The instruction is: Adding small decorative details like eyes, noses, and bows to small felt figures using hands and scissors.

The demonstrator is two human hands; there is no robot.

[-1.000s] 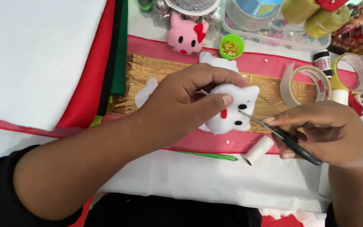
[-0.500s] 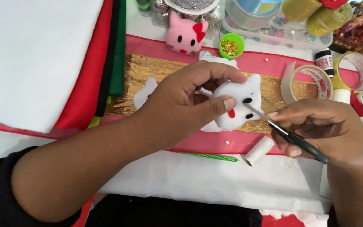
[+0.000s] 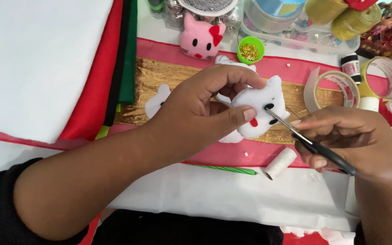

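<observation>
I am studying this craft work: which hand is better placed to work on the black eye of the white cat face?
Right hand: its scissors tip touches the eye; left hand grips the white cat face.

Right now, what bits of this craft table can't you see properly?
Head view:
- White cat plush: lower left covered by the left hand.
- Scissors: handles hidden inside the right hand.
- White felt cutouts: partly behind the left hand.
- Ribbon spools: cut off by the top edge.
</observation>
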